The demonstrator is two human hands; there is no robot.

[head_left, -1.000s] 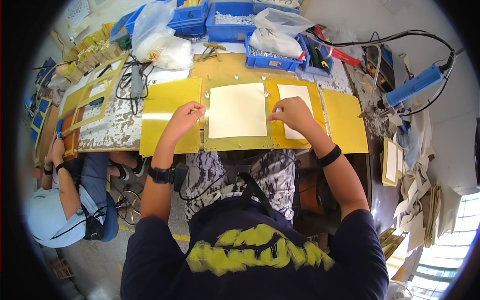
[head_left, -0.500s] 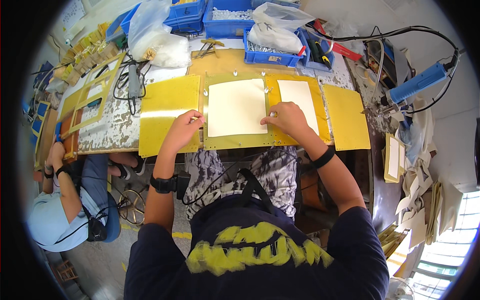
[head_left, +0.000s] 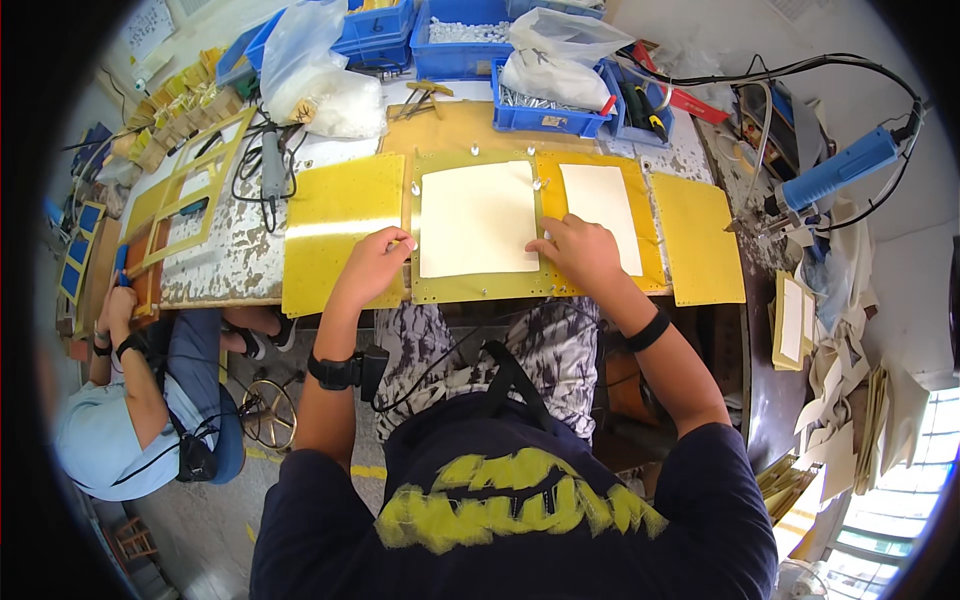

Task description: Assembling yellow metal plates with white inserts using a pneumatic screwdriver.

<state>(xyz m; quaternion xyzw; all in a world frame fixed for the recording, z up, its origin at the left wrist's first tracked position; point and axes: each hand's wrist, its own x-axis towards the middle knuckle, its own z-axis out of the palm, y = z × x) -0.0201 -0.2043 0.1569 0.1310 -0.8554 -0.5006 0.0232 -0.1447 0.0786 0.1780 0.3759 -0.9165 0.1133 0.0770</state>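
A cream-white sheet (head_left: 480,220) lies on a yellow-green board (head_left: 490,290) that has small white pegs around its edge. My left hand (head_left: 374,268) is at the board's left edge, its thumb and fingertips drawn together; whatever is between them is too small to make out. At the right edge, my right hand (head_left: 588,252) has thumb and forefinger closed around a small white peg (head_left: 547,236), close to the sheet's side. Under and beyond that hand, a narrower white sheet (head_left: 600,205) rests on a second yellow board (head_left: 650,230).
More yellow boards (head_left: 340,220) flank the middle. Behind stand blue bins (head_left: 545,120) and plastic bags (head_left: 345,105). A blue-handled tool on a cabled arm (head_left: 840,168) hangs at right. A grey corded tool (head_left: 272,165) lies at left, where a co-worker (head_left: 140,410) sits.
My left hand has come slightly nearer the board's left edge. My right hand has stayed by the right-edge peg, its fingers slightly shifted. The whole view has moved a little.
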